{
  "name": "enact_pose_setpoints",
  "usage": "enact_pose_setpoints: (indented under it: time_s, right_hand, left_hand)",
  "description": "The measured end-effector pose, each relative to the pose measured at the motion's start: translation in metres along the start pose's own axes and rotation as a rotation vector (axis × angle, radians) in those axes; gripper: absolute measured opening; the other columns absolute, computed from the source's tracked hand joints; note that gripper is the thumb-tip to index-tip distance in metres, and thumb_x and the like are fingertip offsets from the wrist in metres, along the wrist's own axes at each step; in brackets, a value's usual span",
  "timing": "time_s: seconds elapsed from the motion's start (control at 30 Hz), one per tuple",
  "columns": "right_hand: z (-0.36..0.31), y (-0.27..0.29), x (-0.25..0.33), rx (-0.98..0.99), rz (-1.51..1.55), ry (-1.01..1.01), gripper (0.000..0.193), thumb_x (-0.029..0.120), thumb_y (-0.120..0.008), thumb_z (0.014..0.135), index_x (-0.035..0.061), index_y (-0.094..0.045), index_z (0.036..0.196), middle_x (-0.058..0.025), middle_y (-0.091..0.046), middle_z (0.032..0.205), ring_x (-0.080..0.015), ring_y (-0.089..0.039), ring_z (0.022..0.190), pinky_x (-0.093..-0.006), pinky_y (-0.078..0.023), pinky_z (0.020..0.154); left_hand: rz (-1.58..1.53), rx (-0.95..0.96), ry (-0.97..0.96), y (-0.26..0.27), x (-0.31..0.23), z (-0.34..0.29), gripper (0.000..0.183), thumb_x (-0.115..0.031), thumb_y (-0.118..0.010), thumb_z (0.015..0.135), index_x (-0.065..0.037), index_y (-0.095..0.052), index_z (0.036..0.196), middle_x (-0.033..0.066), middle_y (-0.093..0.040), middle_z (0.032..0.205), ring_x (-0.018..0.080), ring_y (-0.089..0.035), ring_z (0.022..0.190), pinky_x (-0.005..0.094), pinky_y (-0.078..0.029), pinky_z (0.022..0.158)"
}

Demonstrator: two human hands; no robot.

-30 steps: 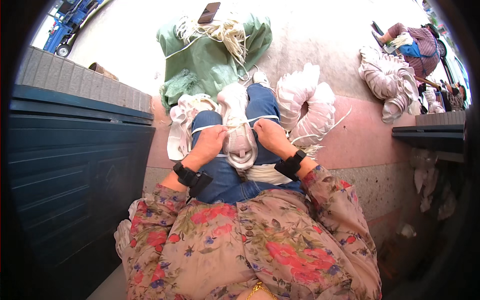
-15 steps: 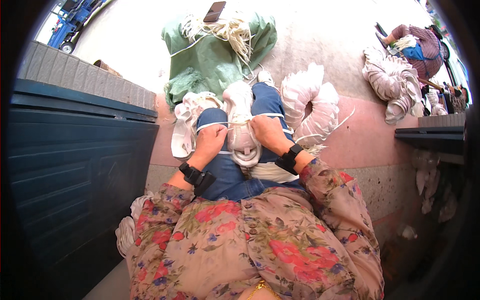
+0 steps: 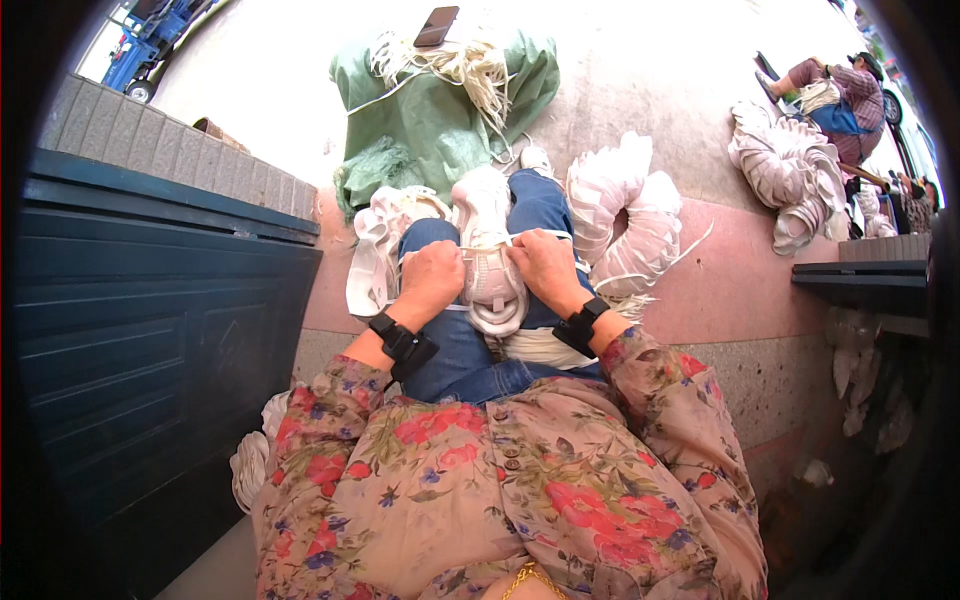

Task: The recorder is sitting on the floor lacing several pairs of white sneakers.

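Note:
A pale pink-white shoe upper (image 3: 491,280) lies lengthwise between my thighs, its heel toward me. A cream shoelace (image 3: 488,249) runs across it from one hand to the other. My left hand (image 3: 434,274) is closed on the lace at the upper's left side. On the right side, my right hand (image 3: 543,264) pinches the lace's other end. White bands cross my jeans at both thighs. The fingertips are partly hidden behind the knuckles.
Ahead, a green sack (image 3: 440,125) bears a bundle of laces (image 3: 478,78) and a phone (image 3: 437,27). Shoe uppers (image 3: 625,215) form a ring at my right; more uppers (image 3: 372,262) lie at left. A dark blue door (image 3: 150,350) stands left. Another person (image 3: 850,100) sits far right.
My left hand has risen slightly and come nearer the upper; the right has shifted a little. The lace span between them looks shorter. The far person has sat more upright.

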State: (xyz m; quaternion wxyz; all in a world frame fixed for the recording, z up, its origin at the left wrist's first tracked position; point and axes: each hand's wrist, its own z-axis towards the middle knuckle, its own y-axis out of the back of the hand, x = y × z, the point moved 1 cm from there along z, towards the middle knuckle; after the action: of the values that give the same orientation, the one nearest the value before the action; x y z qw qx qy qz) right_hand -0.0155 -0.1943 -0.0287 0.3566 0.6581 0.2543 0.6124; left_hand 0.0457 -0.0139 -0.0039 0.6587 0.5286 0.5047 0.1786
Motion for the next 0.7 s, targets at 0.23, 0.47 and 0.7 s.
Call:
enact_pose_setpoints:
  time_s: [0.23, 0.47, 0.7]
  right_hand:
    - [-0.001, 0.003, 0.002, -0.029, -0.044, 0.019, 0.02, 0.028, -0.058, 0.078, 0.0089, -0.064, 0.074, -0.0065, -0.06, 0.077, -0.025, -0.056, 0.081, -0.0408, -0.039, 0.071]
    - [0.0, 0.001, -0.003, -0.04, -0.012, 0.03, 0.021, 0.028, -0.058, 0.079, 0.009, -0.064, 0.072, -0.0069, -0.06, 0.077, -0.0253, -0.056, 0.081, -0.0412, -0.039, 0.071]
    - [-0.006, 0.007, 0.007, -0.062, -0.184, 0.112, 0.023, 0.03, -0.058, 0.078, 0.0085, -0.063, 0.071, -0.0073, -0.058, 0.078, -0.0255, -0.053, 0.082, -0.0409, -0.038, 0.07]
  left_hand:
    - [0.191, 0.093, 0.032, 0.006, -0.016, 0.013, 0.017, -0.02, -0.049, 0.077, -0.006, -0.058, 0.076, 0.0145, -0.062, 0.076, 0.0326, -0.06, 0.075, 0.046, -0.042, 0.067]
    - [0.042, 0.029, 0.162, -0.002, -0.012, 0.007, 0.02, -0.021, -0.049, 0.08, -0.004, -0.06, 0.077, 0.0166, -0.061, 0.073, 0.0359, -0.059, 0.074, 0.0453, -0.045, 0.068]
    - [0.218, -0.145, -0.088, -0.006, -0.016, -0.003, 0.016, -0.021, -0.054, 0.077, -0.007, -0.059, 0.073, 0.0096, -0.061, 0.071, 0.0284, -0.056, 0.072, 0.0426, -0.037, 0.062]
